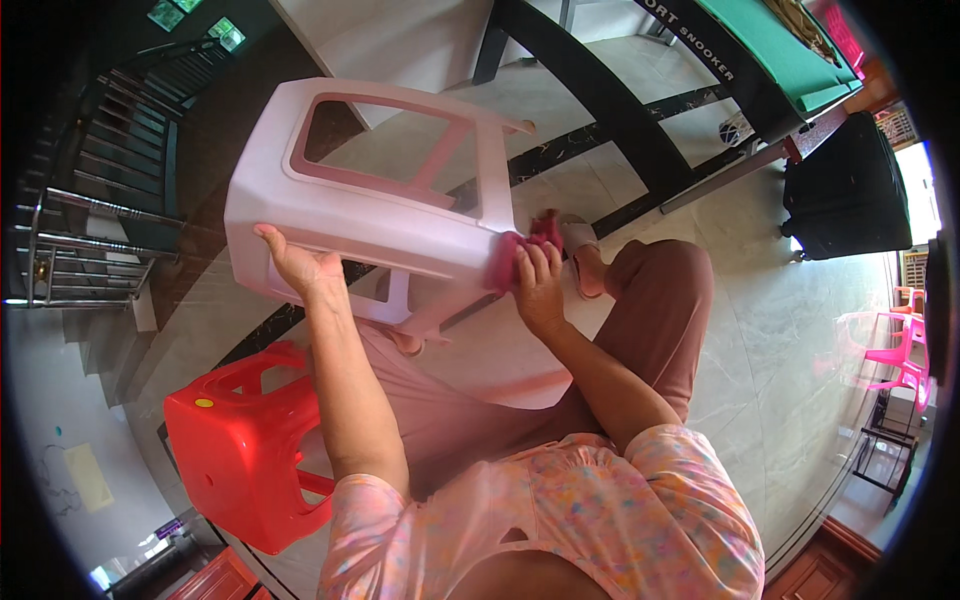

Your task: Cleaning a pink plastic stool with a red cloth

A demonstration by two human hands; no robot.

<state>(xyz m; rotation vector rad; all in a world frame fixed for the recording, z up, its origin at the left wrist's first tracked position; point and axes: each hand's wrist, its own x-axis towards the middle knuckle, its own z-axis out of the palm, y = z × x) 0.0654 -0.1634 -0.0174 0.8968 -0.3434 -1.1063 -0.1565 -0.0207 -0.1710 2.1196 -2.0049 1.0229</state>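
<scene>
You are steadying the tilted pale stool [350, 222] in front of you with your left hand [302, 268], whose grip I cannot tell, while your right hand [541, 290] is clamping its fingers [541, 262] on the cloth [507, 262] and should be pressing evenly along the leg [455, 258].

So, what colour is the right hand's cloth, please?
The cloth is deep red in the head view.

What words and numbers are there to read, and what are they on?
White lettering on the black side of the green-topped table: readable, but I won't copy it.
Yellow sticker on the red stool: too small to read any print.
Pale stool: no writing I can see.
</scene>
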